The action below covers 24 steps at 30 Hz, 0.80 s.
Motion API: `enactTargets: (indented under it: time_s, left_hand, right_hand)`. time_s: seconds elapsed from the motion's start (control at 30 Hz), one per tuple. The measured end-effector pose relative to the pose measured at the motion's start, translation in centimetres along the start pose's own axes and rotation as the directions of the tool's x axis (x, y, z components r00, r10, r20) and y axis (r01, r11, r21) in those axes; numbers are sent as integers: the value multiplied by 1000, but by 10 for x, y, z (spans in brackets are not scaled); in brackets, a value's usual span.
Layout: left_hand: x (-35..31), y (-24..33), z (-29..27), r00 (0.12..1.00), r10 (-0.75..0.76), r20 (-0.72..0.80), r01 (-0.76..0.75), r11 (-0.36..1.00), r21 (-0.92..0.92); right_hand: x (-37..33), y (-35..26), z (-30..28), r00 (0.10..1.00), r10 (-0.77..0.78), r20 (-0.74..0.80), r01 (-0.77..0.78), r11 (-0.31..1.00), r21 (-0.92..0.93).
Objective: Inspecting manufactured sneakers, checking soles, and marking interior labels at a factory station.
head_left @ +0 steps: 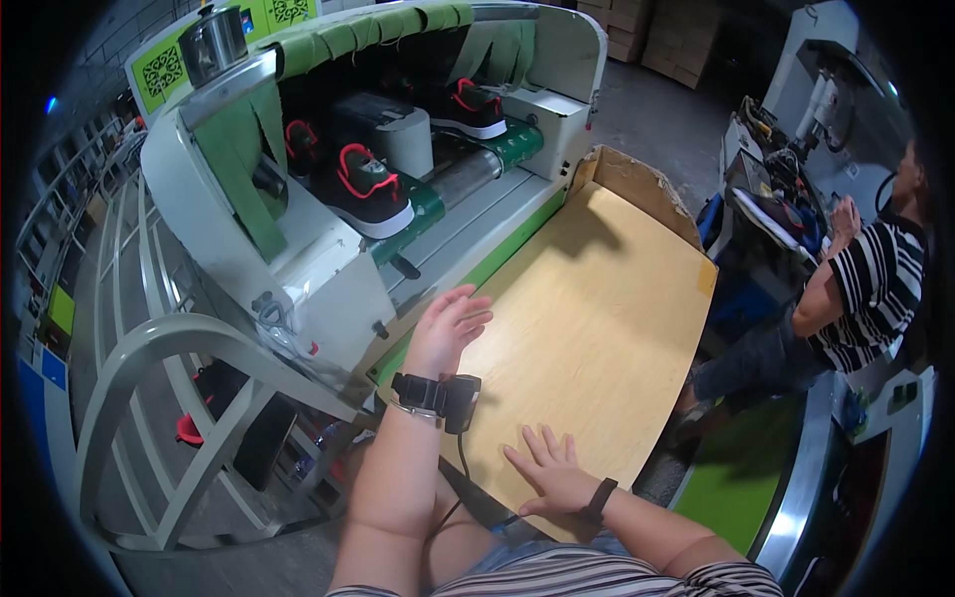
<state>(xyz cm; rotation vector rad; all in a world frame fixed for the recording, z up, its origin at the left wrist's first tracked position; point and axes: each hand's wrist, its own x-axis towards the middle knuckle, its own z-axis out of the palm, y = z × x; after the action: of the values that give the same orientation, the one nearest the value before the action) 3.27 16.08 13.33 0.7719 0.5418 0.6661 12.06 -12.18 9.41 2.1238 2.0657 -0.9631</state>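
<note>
My left hand (453,328) is raised over the left edge of a pale wooden board (597,308), its fingers stretched out and holding nothing. Flat on the near part of that board rests my right hand (550,476), fingers spread. Beyond my left hand, a black shoe with red laces and a white sole (368,194) sits on a green belt (423,209) at the mouth of a machine. A similar black shoe (468,107) stands on another green belt farther right. Deeper inside, partly in shadow, is one more red-trimmed shoe (300,144).
Green cloth flaps (373,35) hang over the opening of the machine (328,289). A curved metal rack (189,343) stands at the left. A cardboard sheet (647,189) edges the board's far end. At the right, a person in a striped shirt (875,279) works at another machine.
</note>
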Motion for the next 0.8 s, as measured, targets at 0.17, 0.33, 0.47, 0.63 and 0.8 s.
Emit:
enactTargets:
  time_s: [0.17,0.33,0.47,0.63,0.8]
  left_hand:
    - [-2,4,-7,1000,29,3,-29,1000,-5]
    - [-9,12,-7,998,37,-45,-39,998,-52]
    - [-9,15,-8,999,42,-23,-43,999,-29]
    - [-8,14,-6,999,34,-31,-34,999,-14]
    - [-8,14,-7,999,30,-38,-30,1000,-4]
  right_hand:
    - [-1,3,0,1000,1,-5,-1,1000,-3]
    - [-1,5,4,1000,-2,-9,2,1000,-4]
    - [0,4,4,1000,1,-2,-1,1000,10]
    - [1,5,5,1000,3,0,-3,1000,30]
    - [-1,-2,0,997,-4,-75,2,999,-37]
